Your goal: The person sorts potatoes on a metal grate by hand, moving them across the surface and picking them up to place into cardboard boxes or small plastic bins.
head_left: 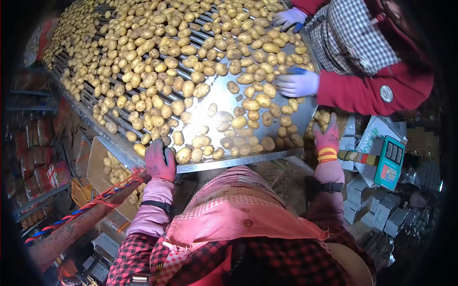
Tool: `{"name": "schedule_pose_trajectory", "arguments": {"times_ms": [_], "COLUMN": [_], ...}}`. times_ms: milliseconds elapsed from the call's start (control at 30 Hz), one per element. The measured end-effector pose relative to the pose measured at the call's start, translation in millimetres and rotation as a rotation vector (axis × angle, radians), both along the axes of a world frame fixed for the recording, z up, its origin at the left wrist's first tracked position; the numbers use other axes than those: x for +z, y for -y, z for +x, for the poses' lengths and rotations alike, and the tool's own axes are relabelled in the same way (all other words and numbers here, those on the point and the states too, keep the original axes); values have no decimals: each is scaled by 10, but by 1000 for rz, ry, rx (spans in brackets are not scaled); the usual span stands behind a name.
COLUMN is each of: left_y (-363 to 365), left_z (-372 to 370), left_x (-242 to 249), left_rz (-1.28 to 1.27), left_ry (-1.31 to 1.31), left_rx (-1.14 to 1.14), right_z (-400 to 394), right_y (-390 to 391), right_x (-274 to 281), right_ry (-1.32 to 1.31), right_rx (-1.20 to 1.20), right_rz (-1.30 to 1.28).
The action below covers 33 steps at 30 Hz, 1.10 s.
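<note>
Many yellow potatoes (200, 141) cover a metal sorting table (238, 159), lying loose on its smooth front plate. My left hand (160, 161), in a pink glove with grey fingers, rests at the table's front left edge. Its fingers are apart beside the nearest potatoes, with none held that I can see. Beyond the table's right edge, my right hand (327, 136) wears a pink glove with a yellow and orange cuff. Its fingers are spread next to more potatoes (323, 117) lower down; no potato shows in its grasp.
Across the right side, a co-worker's gloved hand (296, 82) reaches over the potatoes. A teal weighing display (390, 163) stands at right near small boxes (381, 209). To the left are a cardboard box (97, 159) with potatoes and a pole (90, 217) wrapped with cords.
</note>
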<state>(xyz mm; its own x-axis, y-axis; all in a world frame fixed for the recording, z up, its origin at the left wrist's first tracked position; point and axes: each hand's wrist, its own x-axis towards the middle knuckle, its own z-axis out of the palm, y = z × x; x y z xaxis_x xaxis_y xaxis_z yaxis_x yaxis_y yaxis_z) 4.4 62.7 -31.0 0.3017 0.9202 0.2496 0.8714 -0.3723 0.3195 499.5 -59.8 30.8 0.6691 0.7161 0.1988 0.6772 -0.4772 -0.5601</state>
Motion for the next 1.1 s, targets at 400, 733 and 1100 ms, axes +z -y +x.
{"name": "schedule_pose_trajectory", "arguments": {"times_ms": [400, 733, 1100], "left_y": [-10, -42, -4], "left_z": [-1, 50, 27], "left_x": [13, 115, 81], "left_rz": [19, -7, -22], "left_ry": [8, 42, 16], "left_rx": [-4, 21, 37], "right_z": [-1077, -1297, -1782], "right_y": [-1623, -2316, -2127], "right_x": [-727, -326, -483], "right_ry": [333, -87, -91], "right_rx": [518, 443, 884], "right_rz": [-275, -389, -600]}}
